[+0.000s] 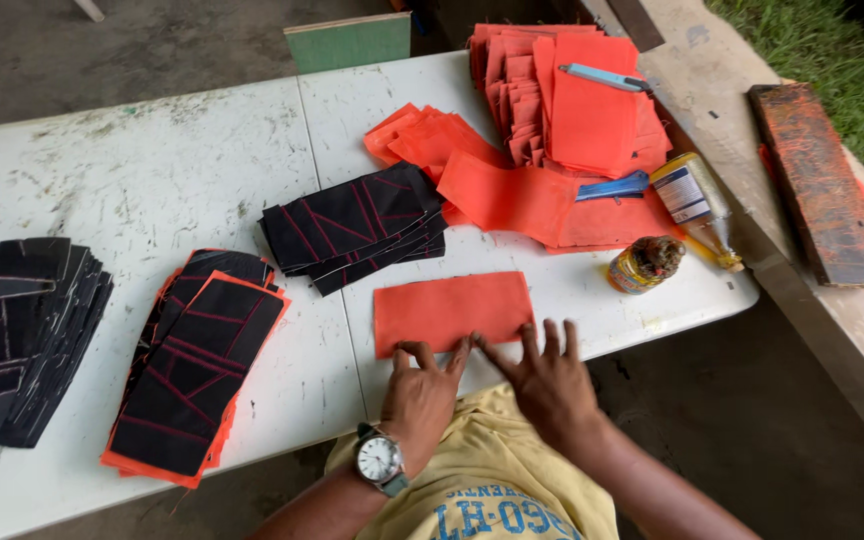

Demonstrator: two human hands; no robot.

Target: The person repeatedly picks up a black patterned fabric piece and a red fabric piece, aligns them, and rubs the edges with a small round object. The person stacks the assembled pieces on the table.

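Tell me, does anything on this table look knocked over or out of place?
Yes: a plastic bottle with a yellow cap lies on its side near the white table's right edge, beside a small open jar.

Outdoor craft workshop, scuffed white folding table (152, 180), stacked orange fabric pieces (572, 100), glue tin (644, 265), grass (832, 70) beside

soft even daylight; sharp focus; wide-angle edge distortion
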